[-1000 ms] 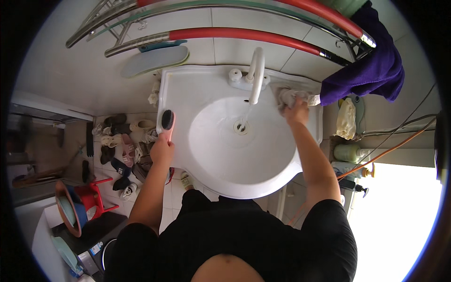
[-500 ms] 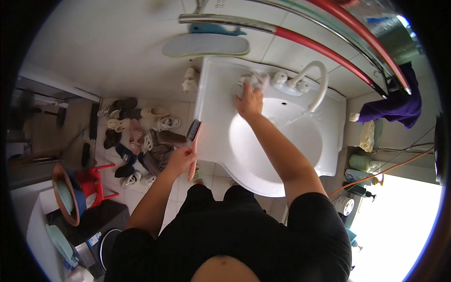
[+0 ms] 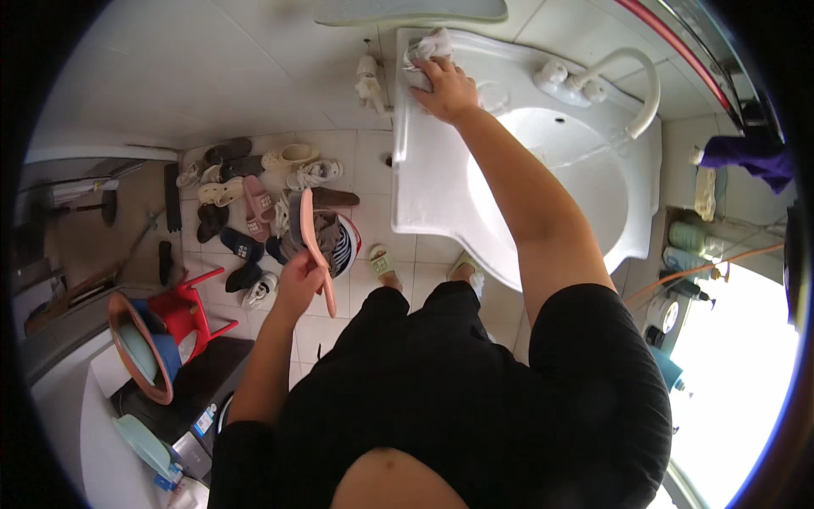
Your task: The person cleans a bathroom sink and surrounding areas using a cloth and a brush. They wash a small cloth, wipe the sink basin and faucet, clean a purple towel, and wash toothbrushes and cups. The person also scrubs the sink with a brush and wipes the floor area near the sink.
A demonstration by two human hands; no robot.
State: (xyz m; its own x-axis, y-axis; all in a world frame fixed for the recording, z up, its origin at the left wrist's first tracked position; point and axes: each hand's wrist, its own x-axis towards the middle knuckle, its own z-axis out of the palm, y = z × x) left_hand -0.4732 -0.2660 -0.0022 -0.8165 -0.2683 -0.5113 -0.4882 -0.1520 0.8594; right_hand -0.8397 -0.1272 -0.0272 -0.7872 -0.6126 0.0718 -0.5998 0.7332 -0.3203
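My right hand (image 3: 448,89) presses a crumpled grey-white cloth (image 3: 424,49) onto the far left corner of a white washbasin (image 3: 424,187), with my arm stretched across the bowl. My left hand (image 3: 298,284) is off the basin, down at my left side. It grips a flat pink long-handled thing (image 3: 315,246), seen edge-on, which could be a brush or a hand mirror. A curved white tap (image 3: 632,76) stands at the basin's back, right of my right hand.
Several shoes and slippers (image 3: 246,195) lie on the tiled floor to the left, beside a basket of clothes (image 3: 339,242). A red plastic stool (image 3: 182,310) and stacked basins stand at lower left. Bottles (image 3: 691,246) and a purple cloth (image 3: 750,157) are to the right.
My right hand slid the cloth from right of the tap to the basin's far left corner. My left hand left the basin's rim and dropped with the pink thing. The view swung left.
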